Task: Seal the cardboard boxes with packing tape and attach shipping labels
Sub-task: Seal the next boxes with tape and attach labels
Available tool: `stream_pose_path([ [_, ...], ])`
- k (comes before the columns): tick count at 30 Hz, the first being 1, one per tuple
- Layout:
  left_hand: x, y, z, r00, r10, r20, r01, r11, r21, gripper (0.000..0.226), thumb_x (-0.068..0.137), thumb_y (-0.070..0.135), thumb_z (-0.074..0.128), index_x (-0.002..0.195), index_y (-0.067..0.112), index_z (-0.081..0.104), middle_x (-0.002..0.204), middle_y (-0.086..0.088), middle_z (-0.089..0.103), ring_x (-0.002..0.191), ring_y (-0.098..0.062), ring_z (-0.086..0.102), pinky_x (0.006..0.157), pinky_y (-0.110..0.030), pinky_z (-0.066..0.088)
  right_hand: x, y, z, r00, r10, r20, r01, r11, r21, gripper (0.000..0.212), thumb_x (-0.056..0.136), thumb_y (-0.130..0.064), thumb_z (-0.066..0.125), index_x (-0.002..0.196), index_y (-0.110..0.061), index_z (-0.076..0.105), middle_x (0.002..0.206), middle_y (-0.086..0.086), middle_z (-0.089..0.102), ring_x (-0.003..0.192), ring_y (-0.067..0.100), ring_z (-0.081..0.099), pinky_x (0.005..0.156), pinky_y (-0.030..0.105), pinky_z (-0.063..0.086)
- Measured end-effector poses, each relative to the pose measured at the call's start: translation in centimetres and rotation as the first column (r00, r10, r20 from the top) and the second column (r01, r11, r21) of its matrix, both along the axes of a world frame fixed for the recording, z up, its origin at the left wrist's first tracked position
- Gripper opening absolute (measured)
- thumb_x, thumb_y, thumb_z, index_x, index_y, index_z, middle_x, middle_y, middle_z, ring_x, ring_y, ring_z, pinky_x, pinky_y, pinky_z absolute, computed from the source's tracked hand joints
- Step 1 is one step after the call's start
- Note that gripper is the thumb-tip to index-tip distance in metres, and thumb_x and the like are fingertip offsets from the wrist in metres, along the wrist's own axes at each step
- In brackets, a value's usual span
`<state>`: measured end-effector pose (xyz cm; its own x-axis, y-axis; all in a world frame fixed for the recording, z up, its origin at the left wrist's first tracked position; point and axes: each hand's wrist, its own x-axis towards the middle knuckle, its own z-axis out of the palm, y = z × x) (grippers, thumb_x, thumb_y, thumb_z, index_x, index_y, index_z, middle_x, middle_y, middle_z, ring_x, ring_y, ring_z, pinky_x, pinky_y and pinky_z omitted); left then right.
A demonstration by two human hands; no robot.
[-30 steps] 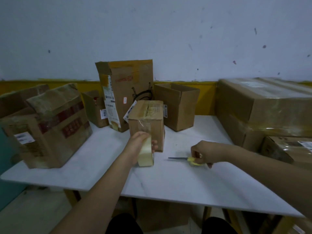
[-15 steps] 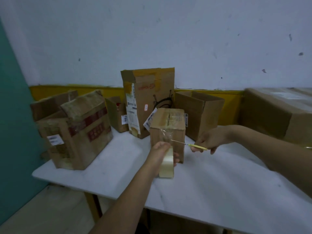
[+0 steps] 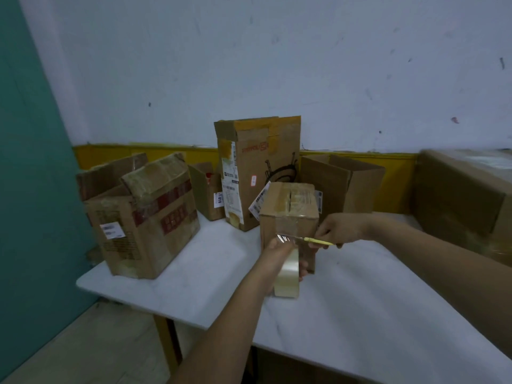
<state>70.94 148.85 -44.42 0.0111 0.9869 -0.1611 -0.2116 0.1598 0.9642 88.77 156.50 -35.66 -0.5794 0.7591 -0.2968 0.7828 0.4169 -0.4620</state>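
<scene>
The small box [image 3: 288, 214] stands on the white surface [image 3: 360, 300] right behind both hands, its top flaps already crossed by clear tape that runs down the near face. From that face a short stretch of tape [image 3: 285, 239] leads to the tape roll [image 3: 288, 275], which the left hand [image 3: 279, 259] grasps with its fingers curled round the rim, holding it just in front of the box and low over the surface. A second ago the cutter [image 3: 315, 240] lay flat on the surface under the right hand, well to the right of the roll; half a second ago it was lifted and pointed at the box; now the right hand [image 3: 340, 228] pinches its yellow handle, and the thin blade tip reaches the stretched tape just above the left grip. That means the strip is laid and this is the cutting step (whether the blade has bitten yet is too blurred to tell). Once the strip is cut, this box's seal is probably finished bar smoothing the loose end down, and a label comes next.

Further out from the grips, a tall printed box [image 3: 257, 173] stands behind, an open box [image 3: 343, 184] behind and to the right, and a worn taped box [image 3: 144, 217] well to the left.
</scene>
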Motion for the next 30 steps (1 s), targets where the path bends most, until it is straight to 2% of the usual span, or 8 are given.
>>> stream_pose_path([
  [6,-1.2,-1.3,-0.2,0.999,0.043,0.013,-0.043,0.997,0.06,0.014,0.097,0.013,0.062,0.105,0.01,0.052,0.079,-0.024,0.07,0.059,-0.032,0.067,0.057,-0.035,0.054,1.1,-1.1,-2.2,0.994,0.05,-0.093,-0.039,0.992,0.121,0.025,0.098,-0.022,0.058,0.089,-0.034,0.078,0.076,-0.019,0.068,0.072,0.008,0.05,0.059,0.019,0.043],
  [10,-3.6,-3.5,0.0,0.998,0.053,-0.044,-0.051,0.997,0.057,0.009,0.097,0.012,0.06,0.104,0.007,0.057,0.083,-0.025,0.07,0.062,-0.032,0.068,0.063,-0.039,0.055,1.5,-2.7,-3.0,0.985,-0.025,-0.169,0.031,0.999,0.037,0.021,0.1,-0.019,0.054,0.105,-0.023,0.074,0.093,-0.006,0.066,0.086,0.013,0.056,0.065,0.018,0.05],
  [14,-5.7,-5.6,0.7,0.997,0.074,-0.031,-0.073,0.996,0.045,0.014,0.096,0.011,0.062,0.108,0.007,0.055,0.086,-0.027,0.07,0.066,-0.035,0.068,0.063,-0.039,0.055,0.4,-4.6,-5.1,0.999,0.008,0.052,-0.013,0.996,0.087,0.023,0.103,-0.022,0.047,0.111,-0.015,0.068,0.097,-0.001,0.06,0.083,0.016,0.06,0.069,0.021,0.056],
  [20,-7.8,-8.1,1.1,0.999,0.033,-0.019,-0.032,0.997,0.067,0.02,0.097,0.009,0.057,0.116,0.005,0.053,0.099,-0.031,0.069,0.08,-0.041,0.07,0.071,-0.044,0.056,-2.8,-7.1,-9.7,0.907,-0.047,0.418,-0.189,0.843,0.504,0.033,0.099,-0.029,0.048,0.069,-0.014,0.047,0.071,0.004,0.044,0.079,0.023,0.055,0.073,0.031,0.046],
  [23,-8.4,-8.9,1.3,0.998,0.033,-0.046,-0.029,0.996,0.088,0.014,0.098,0.008,0.055,0.112,0.006,0.057,0.103,-0.032,0.069,0.084,-0.043,0.07,0.073,-0.044,0.057,-4.1,-7.7,-9.8,0.899,-0.086,0.43,-0.167,0.84,0.516,0.026,0.1,-0.022,0.044,0.09,-0.009,0.064,0.072,0.003,0.044,0.077,0.021,0.049,0.068,0.028,0.04],
  [26,-9.0,-9.6,1.5,0.996,0.034,-0.083,-0.026,0.995,0.101,0.015,0.1,0.008,0.051,0.112,0.006,0.058,0.106,-0.033,0.069,0.089,-0.046,0.071,0.075,-0.045,0.057,-5.5,-8.7,-7.7,0.957,-0.098,0.273,-0.076,0.822,0.564,0.026,0.1,-0.023,0.048,0.091,-0.008,0.067,0.066,0.001,0.046,0.071,0.022,0.053,0.063,0.033,0.045],
  [28,-9.4,-10.0,1.8,0.995,0.044,-0.092,-0.034,0.993,0.11,0.016,0.1,0.009,0.052,0.115,0.006,0.057,0.106,-0.032,0.07,0.089,-0.046,0.071,0.074,-0.044,0.058,-6.7,-9.5,-5.9,0.988,-0.033,-0.151,0.109,0.842,0.529,0.035,0.1,-0.042,0.049,0.084,-0.016,0.066,0.067,-0.005,0.057,0.065,0.014,0.058,0.06,0.031,0.047],
  [30,-9.6,-10.4,2.2,0.993,0.058,-0.103,-0.046,0.993,0.11,0.017,0.098,0.01,0.054,0.115,0.006,0.057,0.103,-0.031,0.071,0.086,-0.045,0.071,0.073,-0.044,0.057,-8.5,-10.6,-4.3,0.904,0.05,-0.425,0.123,0.921,0.37,0.026,0.096,-0.05,0.053,0.093,-0.029,0.067,0.081,-0.016,0.064,0.073,0.001,0.06,0.062,0.018,0.045],
])
